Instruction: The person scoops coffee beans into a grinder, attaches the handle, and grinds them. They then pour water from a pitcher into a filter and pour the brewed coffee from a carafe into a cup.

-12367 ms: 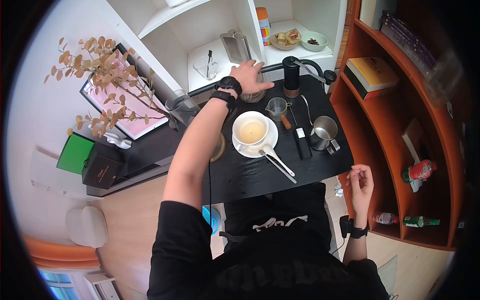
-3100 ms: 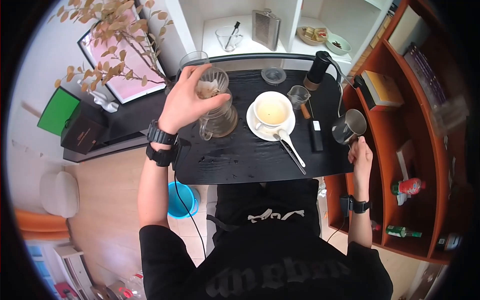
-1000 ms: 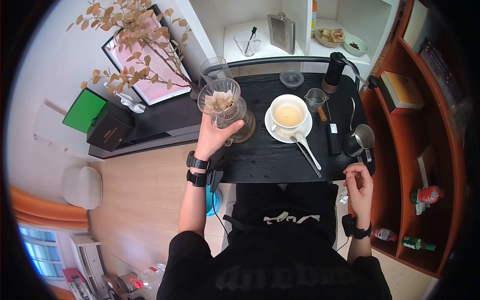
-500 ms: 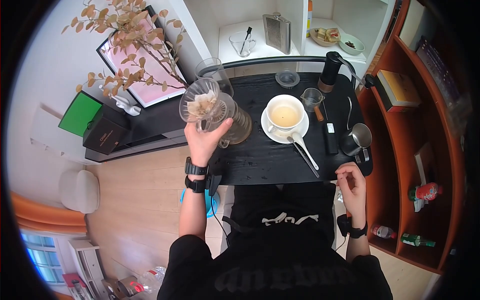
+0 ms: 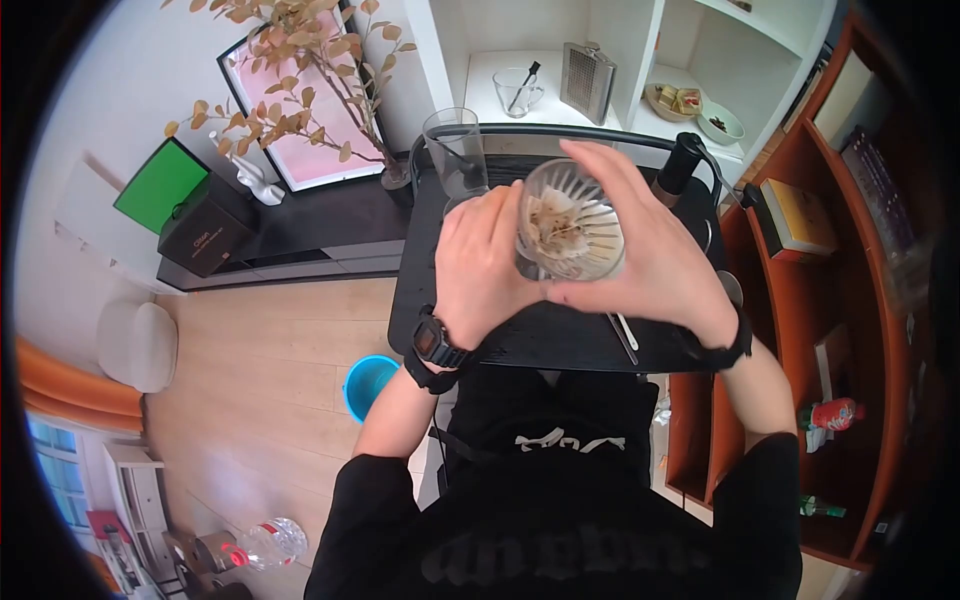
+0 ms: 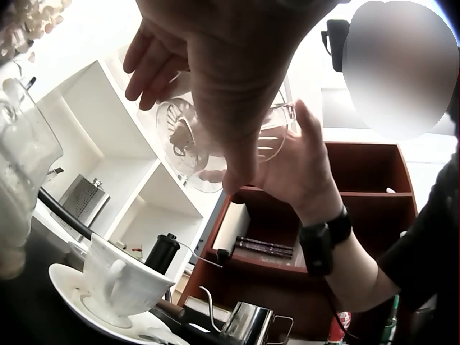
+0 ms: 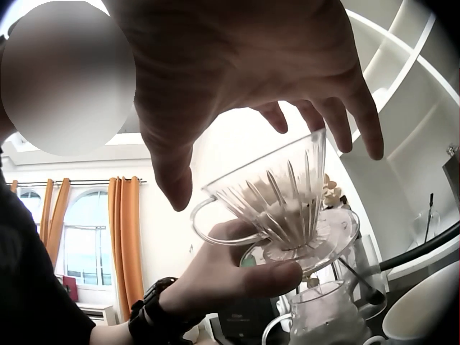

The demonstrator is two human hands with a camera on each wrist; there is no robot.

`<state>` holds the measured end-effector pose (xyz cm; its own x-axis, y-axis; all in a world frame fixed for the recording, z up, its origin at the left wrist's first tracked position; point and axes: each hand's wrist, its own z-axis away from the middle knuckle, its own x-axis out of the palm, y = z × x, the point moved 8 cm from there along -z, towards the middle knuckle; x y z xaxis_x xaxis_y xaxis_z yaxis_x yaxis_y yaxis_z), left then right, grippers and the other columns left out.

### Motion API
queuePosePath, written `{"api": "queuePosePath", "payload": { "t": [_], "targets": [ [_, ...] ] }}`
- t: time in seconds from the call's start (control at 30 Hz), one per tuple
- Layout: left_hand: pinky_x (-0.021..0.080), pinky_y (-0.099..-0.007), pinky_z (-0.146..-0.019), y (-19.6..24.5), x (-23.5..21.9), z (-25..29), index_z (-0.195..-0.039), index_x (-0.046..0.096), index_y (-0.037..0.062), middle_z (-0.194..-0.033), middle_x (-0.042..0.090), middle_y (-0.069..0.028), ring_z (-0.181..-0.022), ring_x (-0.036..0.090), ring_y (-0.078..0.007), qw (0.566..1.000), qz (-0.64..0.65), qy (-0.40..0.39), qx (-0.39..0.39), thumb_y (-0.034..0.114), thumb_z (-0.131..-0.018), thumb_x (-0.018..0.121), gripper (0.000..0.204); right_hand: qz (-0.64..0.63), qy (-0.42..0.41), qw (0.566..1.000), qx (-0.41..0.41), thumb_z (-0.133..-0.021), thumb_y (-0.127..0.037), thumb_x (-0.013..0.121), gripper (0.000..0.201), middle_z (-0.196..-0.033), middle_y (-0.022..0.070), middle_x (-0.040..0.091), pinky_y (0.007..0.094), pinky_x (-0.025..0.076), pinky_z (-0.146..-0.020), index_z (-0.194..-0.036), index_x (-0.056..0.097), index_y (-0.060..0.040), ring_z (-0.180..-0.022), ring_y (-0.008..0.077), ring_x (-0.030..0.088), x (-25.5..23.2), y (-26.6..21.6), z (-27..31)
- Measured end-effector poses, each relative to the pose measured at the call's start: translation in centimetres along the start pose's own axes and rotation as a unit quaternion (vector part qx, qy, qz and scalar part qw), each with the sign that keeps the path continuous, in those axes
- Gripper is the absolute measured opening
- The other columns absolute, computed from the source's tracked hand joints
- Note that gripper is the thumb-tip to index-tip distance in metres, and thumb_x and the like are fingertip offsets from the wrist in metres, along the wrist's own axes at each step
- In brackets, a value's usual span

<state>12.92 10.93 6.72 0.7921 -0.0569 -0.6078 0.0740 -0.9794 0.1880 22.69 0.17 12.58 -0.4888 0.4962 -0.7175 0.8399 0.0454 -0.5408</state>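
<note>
Over the black table a clear ribbed coffee dripper point(image 5: 607, 235) is held up, with a crumpled paper filter point(image 5: 548, 215) and brown grounds inside. My left hand point(image 5: 480, 255) grips it low, thumb and fingers about its base and handle, as the right wrist view shows. Around the rim arches my right hand point(image 5: 660, 250). Its fingers and thumb are spread wide, and in the right wrist view a gap shows between thumb and rim. Below the dripper stands a glass coffee server point(image 7: 323, 316). A white cup point(image 6: 129, 277) on a saucer point(image 6: 65, 287) is mostly hidden in the head view.
A tall glass point(image 5: 455, 150) stands at the table's back left, a black hand grinder point(image 5: 678, 165) at the back right. A steel pitcher point(image 6: 246, 320) is on the right side. A blue bucket point(image 5: 370, 390) sits on the floor; shelves border the table behind and right.
My left hand has lifted the dripper off the server and carried it right, over the table's middle. My right hand has come up from the table's front right edge to the dripper's rim.
</note>
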Motion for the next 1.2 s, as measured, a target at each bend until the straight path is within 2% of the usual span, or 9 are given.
{"api": "queuePosePath", "payload": {
  "t": [0.1,0.2,0.27,0.4,0.5,0.8,0.83,1.03,1.2],
  "targets": [
    [0.040,-0.0445,-0.104,-0.3,-0.2,-0.3,-0.132,0.052,-0.0053,-0.121,0.061,-0.0178,-0.117,0.058,-0.0320,1.000,0.001,0.002,-0.019,0.034,-0.051,0.090,0.098,-0.028,-0.053,0.998,-0.011,-0.060,-0.018,0.087,0.097,-0.124,0.0091,0.050,0.0324,0.058,-0.082,-0.146,0.042,-0.0138,-0.105,0.0218,0.057,1.4,0.6,-2.3],
    [0.037,-0.0463,-0.108,-0.4,-2.7,-1.6,-0.137,0.045,-0.0045,-0.127,0.059,-0.0195,-0.125,0.053,-0.0339,0.998,0.029,0.029,-0.046,0.037,-0.057,0.091,0.101,-0.002,-0.073,0.997,0.009,-0.063,-0.021,0.084,0.090,-0.121,0.0073,0.053,0.0316,0.055,-0.079,-0.144,0.046,-0.0127,-0.108,0.0182,0.056,-0.3,2.0,-5.1],
    [0.037,-0.0451,-0.108,-0.8,-5.0,-1.7,-0.138,0.045,-0.0020,-0.131,0.058,-0.0176,-0.127,0.053,-0.0342,0.994,0.047,0.077,-0.060,0.035,-0.061,0.091,0.097,0.116,0.008,0.993,-0.031,-0.066,-0.027,0.083,0.086,-0.120,0.0101,0.054,0.0326,0.054,-0.077,-0.143,0.047,-0.0105,-0.105,0.0190,0.060,-2.3,6.3,-8.3],
    [0.039,-0.0437,-0.104,-2.3,-6.3,0.3,-0.135,0.048,0.0011,-0.124,0.061,-0.0125,-0.118,0.057,-0.0313,0.993,0.064,0.049,-0.081,0.029,-0.072,0.087,0.079,0.099,0.019,0.981,0.167,-0.061,-0.046,0.083,0.099,-0.117,0.0245,0.061,0.0365,0.055,-0.081,-0.137,0.047,0.0054,-0.100,0.0306,0.066,-2.1,18.8,-11.4],
    [0.043,-0.0402,-0.095,-3.6,-6.9,2.2,-0.126,0.054,0.0011,-0.112,0.064,-0.0106,-0.107,0.058,-0.0298,0.986,0.101,0.039,-0.130,0.019,-0.077,0.081,0.059,0.044,-0.006,0.964,0.262,-0.061,-0.049,0.081,0.102,-0.110,0.0258,0.064,0.0342,0.058,-0.065,-0.136,0.045,0.0102,-0.087,0.0300,0.070,0.4,23.8,-9.9],
    [0.044,-0.0376,-0.096,-6.2,-7.8,5.3,-0.124,0.057,0.0030,-0.108,0.067,-0.0076,-0.107,0.060,-0.0262,0.972,0.086,0.002,-0.219,0.015,-0.083,0.076,0.046,0.075,-0.016,0.955,0.287,-0.059,-0.048,0.081,0.104,-0.103,0.0277,0.067,0.0321,0.057,-0.055,-0.135,0.044,0.0130,-0.070,0.0271,0.071,3.9,28.6,-10.2],
    [0.044,-0.0367,-0.095,-6.3,-7.7,5.5,-0.123,0.058,0.0033,-0.108,0.067,-0.0076,-0.106,0.060,-0.0256,0.972,0.086,0.002,-0.218,0.015,-0.084,0.075,0.045,0.069,-0.064,0.940,0.329,-0.059,-0.051,0.081,0.106,-0.115,0.0314,0.062,0.0365,0.059,-0.071,-0.136,0.044,0.0122,-0.090,0.0329,0.071,4.5,29.1,-9.7],
    [0.047,-0.0343,-0.086,-7.5,-4.6,6.8,-0.118,0.061,0.0033,-0.108,0.067,-0.0084,-0.102,0.060,-0.0240,0.955,0.139,-0.034,-0.259,0.020,-0.087,0.074,0.038,0.104,-0.080,0.943,0.306,-0.060,-0.059,0.079,0.117,-0.139,0.0382,0.043,0.0434,0.041,-0.109,-0.144,0.036,0.0106,-0.129,0.0426,0.050,5.3,31.4,-10.2],
    [0.047,-0.0311,-0.081,-9.3,-0.4,8.1,-0.115,0.061,0.0023,-0.102,0.068,-0.0069,-0.093,0.061,-0.0190,0.946,0.170,-0.032,-0.275,0.024,-0.093,0.068,0.031,0.129,-0.014,0.953,0.273,-0.059,-0.075,0.078,0.140,-0.144,0.0448,0.028,0.0455,0.033,-0.115,-0.150,0.016,0.0125,-0.140,0.0495,0.033,3.5,28.6,-10.1]
  ]
}}
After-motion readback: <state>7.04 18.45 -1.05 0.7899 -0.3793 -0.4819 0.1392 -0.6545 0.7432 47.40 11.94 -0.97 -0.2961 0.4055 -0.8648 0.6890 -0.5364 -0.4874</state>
